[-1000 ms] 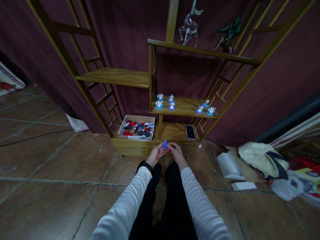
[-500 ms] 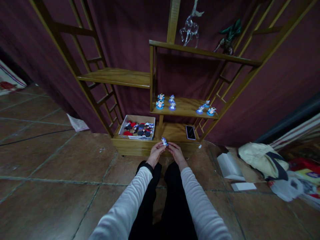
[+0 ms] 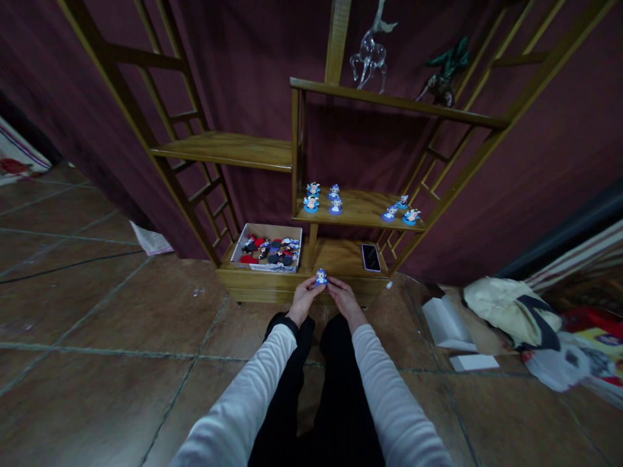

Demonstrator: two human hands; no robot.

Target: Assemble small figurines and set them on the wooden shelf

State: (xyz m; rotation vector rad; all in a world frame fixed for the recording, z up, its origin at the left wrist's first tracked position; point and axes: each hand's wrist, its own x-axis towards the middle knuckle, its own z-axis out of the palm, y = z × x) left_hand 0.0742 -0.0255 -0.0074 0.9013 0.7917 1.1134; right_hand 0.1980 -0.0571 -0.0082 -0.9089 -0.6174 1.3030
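Between the fingertips of my left hand [image 3: 304, 299] and my right hand [image 3: 344, 298] is a small purple-and-white figurine [image 3: 320, 277], upright and facing me. Both hands are closed in a pinch on its base, in front of the shelf unit's lower edge. Similar figurines stand on the middle shelf [image 3: 363, 206]: a purple one [image 3: 335, 206] and a blue-based one [image 3: 311, 204] at the left, with others behind them, and a small group [image 3: 390, 213] at the right. A cardboard box [image 3: 238, 250] on the bottom shelf holds several red, black and blue figurines lying jumbled.
A phone [image 3: 370, 257] lies on the bottom shelf at the right. Above stand a clear glass deer [image 3: 372, 55] and a dark green sculpture [image 3: 445, 71]. On the tiled floor to the right are a white box [image 3: 448, 324], a cream bag [image 3: 509, 308] and plastic bags [image 3: 559, 363].
The figurine has turned in my fingers from a side view to facing me. My hands have stayed in nearly the same place.
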